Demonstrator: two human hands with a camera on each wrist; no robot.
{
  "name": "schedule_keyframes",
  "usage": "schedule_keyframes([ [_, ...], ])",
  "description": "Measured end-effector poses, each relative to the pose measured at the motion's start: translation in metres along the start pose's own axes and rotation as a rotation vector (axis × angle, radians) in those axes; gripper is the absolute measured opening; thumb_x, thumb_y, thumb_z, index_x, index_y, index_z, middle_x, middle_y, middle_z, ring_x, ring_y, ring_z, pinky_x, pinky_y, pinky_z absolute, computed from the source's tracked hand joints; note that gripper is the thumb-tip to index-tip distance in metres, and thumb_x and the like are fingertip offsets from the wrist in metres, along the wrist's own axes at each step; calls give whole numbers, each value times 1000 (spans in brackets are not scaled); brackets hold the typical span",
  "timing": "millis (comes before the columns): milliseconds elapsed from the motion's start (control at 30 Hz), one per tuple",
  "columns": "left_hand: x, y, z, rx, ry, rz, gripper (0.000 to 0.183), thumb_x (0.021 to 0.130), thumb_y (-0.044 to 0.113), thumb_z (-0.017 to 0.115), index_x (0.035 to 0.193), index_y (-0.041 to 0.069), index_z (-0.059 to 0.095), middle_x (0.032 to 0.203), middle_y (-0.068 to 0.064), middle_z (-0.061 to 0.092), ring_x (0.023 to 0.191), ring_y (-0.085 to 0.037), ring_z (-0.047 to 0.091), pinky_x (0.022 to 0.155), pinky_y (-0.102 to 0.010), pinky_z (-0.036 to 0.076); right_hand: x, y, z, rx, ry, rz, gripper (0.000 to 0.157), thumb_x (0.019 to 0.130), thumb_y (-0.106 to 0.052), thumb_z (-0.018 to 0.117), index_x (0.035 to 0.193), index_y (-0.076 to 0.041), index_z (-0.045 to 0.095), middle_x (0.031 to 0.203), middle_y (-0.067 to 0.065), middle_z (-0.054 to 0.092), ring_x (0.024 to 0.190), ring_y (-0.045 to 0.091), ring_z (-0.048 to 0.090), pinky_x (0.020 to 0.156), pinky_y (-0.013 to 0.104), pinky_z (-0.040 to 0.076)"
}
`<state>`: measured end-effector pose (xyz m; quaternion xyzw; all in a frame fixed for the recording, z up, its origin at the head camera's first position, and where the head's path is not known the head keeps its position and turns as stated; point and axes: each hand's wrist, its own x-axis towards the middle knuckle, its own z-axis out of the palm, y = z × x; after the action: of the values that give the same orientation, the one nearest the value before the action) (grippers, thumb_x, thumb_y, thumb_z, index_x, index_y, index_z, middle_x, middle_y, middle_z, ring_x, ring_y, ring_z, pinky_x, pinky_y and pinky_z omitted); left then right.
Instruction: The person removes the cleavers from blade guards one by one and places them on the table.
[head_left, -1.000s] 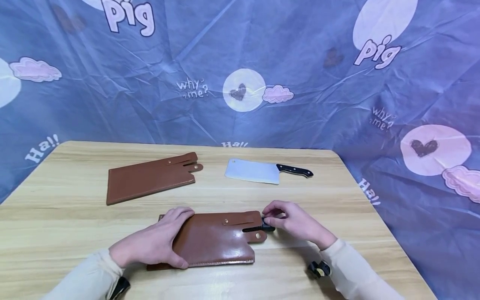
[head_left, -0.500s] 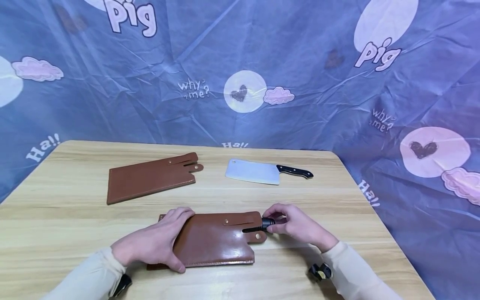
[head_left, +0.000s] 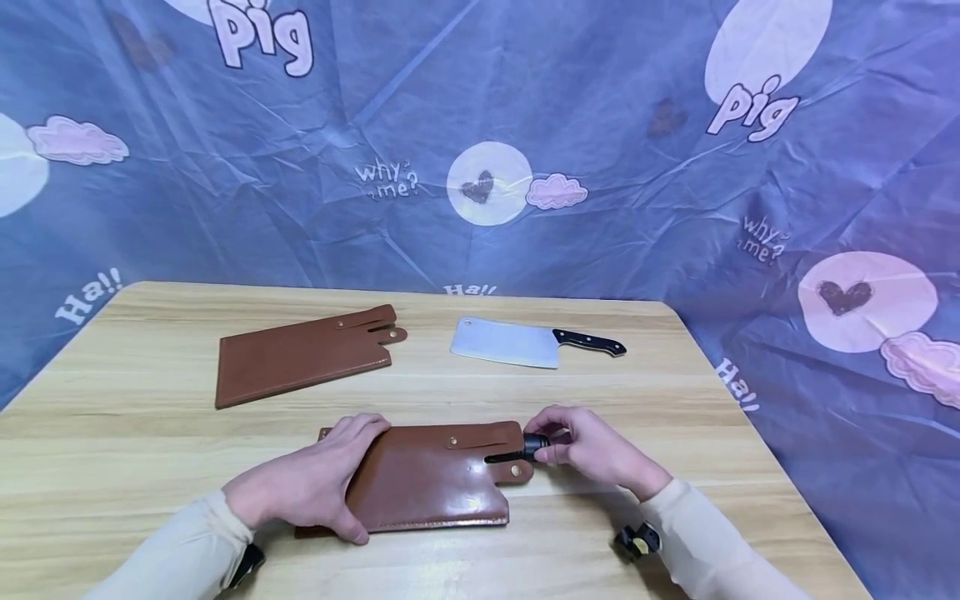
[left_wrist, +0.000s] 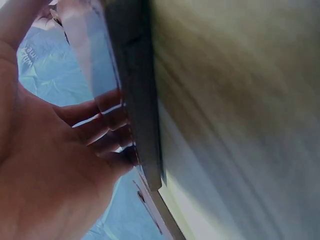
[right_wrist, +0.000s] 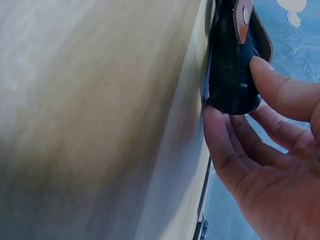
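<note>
A glossy brown leather knife sheath [head_left: 427, 479] lies flat on the near part of the table. My left hand [head_left: 315, 479] grips it across the left end, thumb at the near edge and fingers at the far edge. From the sheath's right end sticks out a thick black handle [head_left: 536, 444]; whatever it joins inside is hidden. My right hand [head_left: 596, 446] pinches this handle's end. In the right wrist view the thumb presses the side of the black handle [right_wrist: 234, 75], with a fingertip at its end. The snap tab [head_left: 514, 472] hangs loose beside it.
Farther back on the wooden table [head_left: 150, 475] lie a second brown sheath [head_left: 300, 354], at left, and a cleaver [head_left: 504, 342] with a black riveted handle, at right. A printed blue cloth [head_left: 315, 208] hangs behind the table.
My right fingers have shifted slightly on the black handle, so more of its end shows than a second ago. The left hand and the sheath stay about where they were.
</note>
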<state>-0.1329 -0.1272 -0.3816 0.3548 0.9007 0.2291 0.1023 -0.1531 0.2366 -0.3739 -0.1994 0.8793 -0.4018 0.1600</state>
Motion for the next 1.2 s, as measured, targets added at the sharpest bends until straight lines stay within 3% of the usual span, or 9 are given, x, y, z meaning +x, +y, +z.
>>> schedule_keyframes([
  [333,1,3,-2,81,14,2,110,45,50,81,133,5,32,130,-3,31,118,-14,28,90,-37,37,0,1,-2,21,-13,-9,25,76,-8,68,101,-13,62,92,-5,61,85,13,57,77,31,45],
  [1200,-1,-1,-3,58,58,30,110,43,49,81,131,4,33,128,1,30,116,-10,26,93,-33,34,-4,1,-7,42,-8,18,20,80,-11,65,99,-16,62,90,-3,61,85,16,56,76,32,43],
])
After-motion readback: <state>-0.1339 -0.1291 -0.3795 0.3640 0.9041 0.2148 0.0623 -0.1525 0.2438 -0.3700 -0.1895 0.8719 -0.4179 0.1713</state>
